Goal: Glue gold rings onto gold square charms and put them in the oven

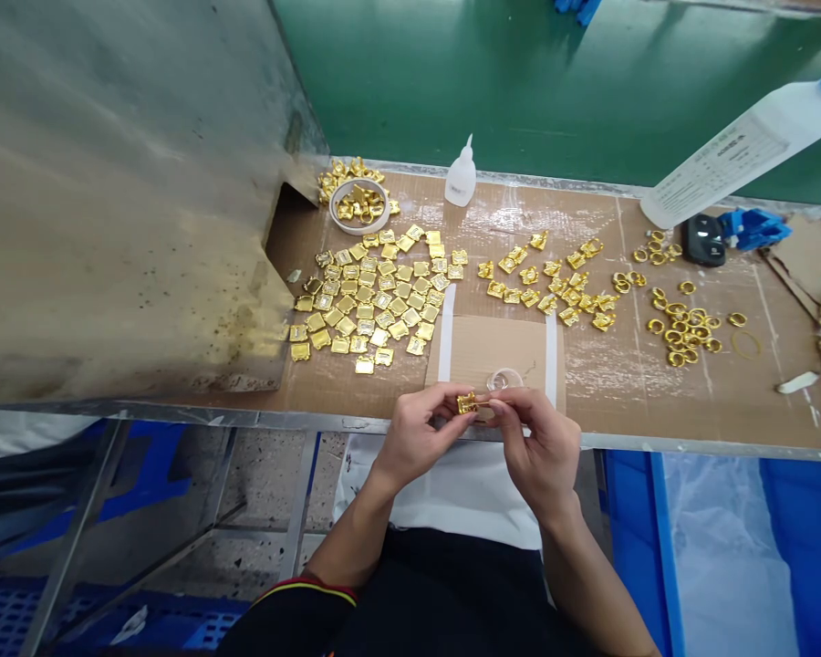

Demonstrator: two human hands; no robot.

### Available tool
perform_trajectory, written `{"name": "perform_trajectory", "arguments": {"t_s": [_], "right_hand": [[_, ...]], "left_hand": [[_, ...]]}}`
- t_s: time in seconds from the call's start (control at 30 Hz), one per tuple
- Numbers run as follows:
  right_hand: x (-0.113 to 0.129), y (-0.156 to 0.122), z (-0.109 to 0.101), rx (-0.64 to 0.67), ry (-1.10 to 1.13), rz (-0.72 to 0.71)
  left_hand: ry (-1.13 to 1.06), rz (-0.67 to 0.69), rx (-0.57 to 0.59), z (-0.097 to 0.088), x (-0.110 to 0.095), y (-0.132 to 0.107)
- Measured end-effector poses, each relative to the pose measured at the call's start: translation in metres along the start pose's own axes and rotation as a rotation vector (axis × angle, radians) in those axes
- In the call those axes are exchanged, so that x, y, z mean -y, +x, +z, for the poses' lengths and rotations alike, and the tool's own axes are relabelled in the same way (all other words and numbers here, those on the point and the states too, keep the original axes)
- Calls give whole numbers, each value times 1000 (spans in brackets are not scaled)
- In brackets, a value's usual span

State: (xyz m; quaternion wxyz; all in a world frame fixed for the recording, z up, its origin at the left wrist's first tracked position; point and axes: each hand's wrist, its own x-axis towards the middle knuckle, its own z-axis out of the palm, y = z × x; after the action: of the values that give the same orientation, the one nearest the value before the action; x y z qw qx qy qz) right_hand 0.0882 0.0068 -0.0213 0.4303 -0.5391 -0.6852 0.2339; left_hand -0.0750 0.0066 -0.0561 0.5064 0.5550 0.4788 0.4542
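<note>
Between the thumb and fingers of my left hand is a small gold metal piece, held over the table's front edge. My right hand pinches a thin stick, whose far end meets the gold piece. How much of the stick lies inside the fingers is hidden. Just beyond my right fingers, a small clear round dish sits on a cardboard sheet with white tape strips along its sides.
Flat gold plates cover the left of the table. Gold pieces and gold rings lie to the right. A tape roll, a dropper bottle and a large bottle stand behind. A metal panel walls the left.
</note>
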Motion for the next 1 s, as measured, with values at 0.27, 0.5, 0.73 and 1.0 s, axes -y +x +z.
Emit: {"name": "perform_trajectory", "arguments": {"t_s": [0.27,0.5,0.73,1.0], "right_hand": [[-1,0,-1,2,15,13],[0,-1,0,-9,14,1],[0,-2,2,-13,61,12],[0,0,2,-6,63,1]], "left_hand": [[-5,3,0,0,0,0],[9,23,-12,0,0,0],[34,48,-26,1,0,0],[34,27,-24,1,1,-1]]}}
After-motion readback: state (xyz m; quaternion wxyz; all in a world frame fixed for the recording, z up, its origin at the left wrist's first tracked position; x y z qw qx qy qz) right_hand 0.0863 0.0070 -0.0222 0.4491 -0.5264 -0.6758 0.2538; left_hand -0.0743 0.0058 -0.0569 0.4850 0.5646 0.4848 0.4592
